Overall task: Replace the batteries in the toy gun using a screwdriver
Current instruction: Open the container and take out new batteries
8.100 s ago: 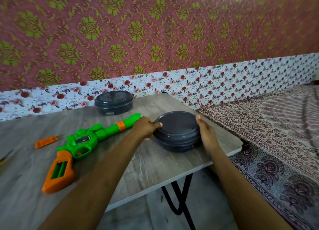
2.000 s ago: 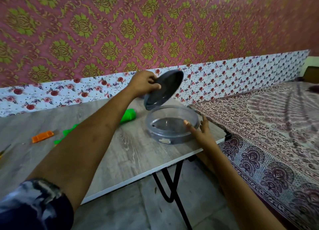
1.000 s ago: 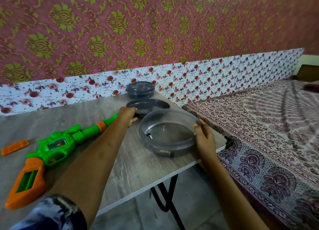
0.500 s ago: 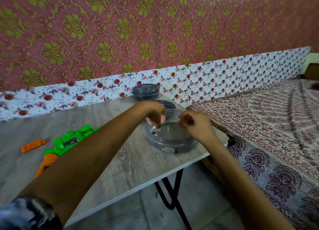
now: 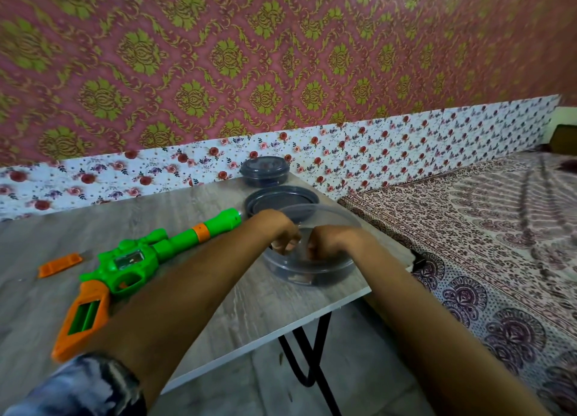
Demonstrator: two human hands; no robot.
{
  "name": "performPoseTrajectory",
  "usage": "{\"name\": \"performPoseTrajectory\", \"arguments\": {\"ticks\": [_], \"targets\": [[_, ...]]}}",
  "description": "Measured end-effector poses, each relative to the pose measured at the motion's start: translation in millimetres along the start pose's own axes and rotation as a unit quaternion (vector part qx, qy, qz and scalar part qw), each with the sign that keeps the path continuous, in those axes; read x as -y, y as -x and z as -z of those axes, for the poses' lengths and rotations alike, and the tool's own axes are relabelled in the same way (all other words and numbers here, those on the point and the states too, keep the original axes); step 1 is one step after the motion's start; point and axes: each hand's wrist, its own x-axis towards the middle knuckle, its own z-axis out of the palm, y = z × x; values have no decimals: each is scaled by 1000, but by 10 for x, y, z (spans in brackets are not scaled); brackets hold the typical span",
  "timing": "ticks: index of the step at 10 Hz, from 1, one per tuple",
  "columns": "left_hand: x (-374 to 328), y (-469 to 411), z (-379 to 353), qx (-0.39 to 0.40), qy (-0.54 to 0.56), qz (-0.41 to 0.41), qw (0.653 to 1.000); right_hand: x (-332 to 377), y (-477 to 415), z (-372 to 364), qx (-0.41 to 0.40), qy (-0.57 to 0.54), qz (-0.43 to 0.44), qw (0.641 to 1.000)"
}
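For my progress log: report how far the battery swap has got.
Done: the orange cover lies apart from the toy gun, whose grip compartment is open; the lid sits behind the open container. In hand: the left hand and right hand reach into that container; what they grasp is hidden. Left: fitting batteries, screwing the cover back.

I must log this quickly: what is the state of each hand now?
Left hand: fingers curled down inside the container; a hold cannot be told.
Right hand: the same, cannot be told.
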Motion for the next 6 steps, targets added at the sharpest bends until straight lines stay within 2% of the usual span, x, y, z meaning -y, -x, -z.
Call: {"name": "performPoseTrajectory", "arguments": {"ticks": [1,2,3,4,5,6], "targets": [[75,-72,-48,23,-240,-61,968,-2,0,-19,1,0,18,1000],[124,-90,-64,-25,-205,-101,973,-7,2,-26,-2,-18,30,999],[115,4,-22,-30,-220,-122,967,8,10,-32,-4,-20,35,999],[116,82,9,-23,-157,-82,984,43,13,-40,-9,-17,41,999],[133,74,-4,-35,-153,-95,983,85,11,-47,-17,-20,46,999],[187,127,21,-79,-90,-128,984,52,28,-51,-26,-32,44,998]]}}
